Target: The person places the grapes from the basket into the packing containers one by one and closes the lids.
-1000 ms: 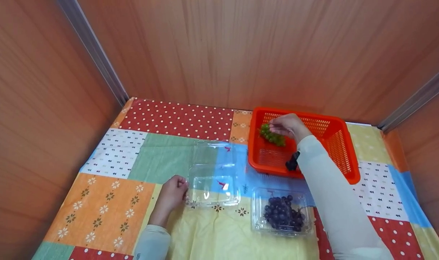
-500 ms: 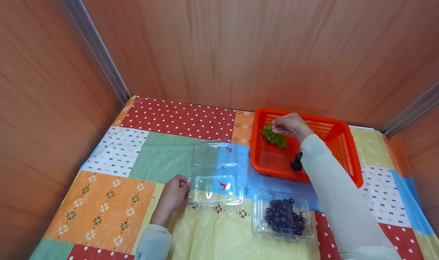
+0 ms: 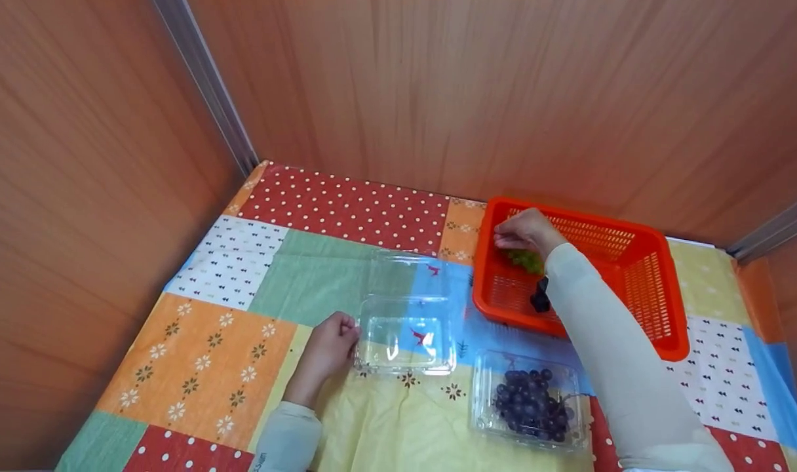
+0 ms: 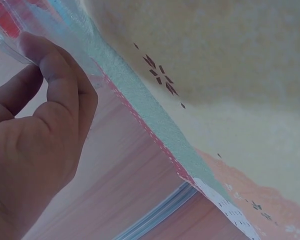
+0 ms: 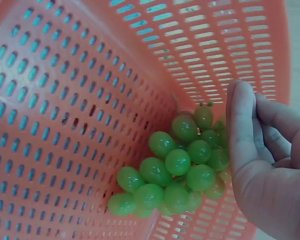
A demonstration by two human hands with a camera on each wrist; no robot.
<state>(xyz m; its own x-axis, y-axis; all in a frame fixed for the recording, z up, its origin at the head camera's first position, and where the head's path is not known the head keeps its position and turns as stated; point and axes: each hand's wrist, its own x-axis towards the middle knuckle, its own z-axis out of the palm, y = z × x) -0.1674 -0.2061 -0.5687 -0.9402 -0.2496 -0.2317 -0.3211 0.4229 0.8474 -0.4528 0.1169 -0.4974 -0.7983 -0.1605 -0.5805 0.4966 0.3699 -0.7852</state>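
one bare left hand (image 3: 331, 345), near the centre of the head view, pinches the left edge of an open, hinged box of clear plastic (image 3: 385, 328); from my seat i'd want that pinch light, just enough to stop the box sliding. well apart from it, right of centre, the right hand (image 3: 528, 231) is down inside a bright orange-red, slotted plastic basket (image 3: 676, 288). it is right at a bunch of round green grapes (image 5: 175, 175), which lies low in the middle of the right wrist view. its fingertips lie close together, but i cannot tell whether they grip any stem. i judge a stem hold safest, then a straight lift over the rim, so nothing squashes or drops off.
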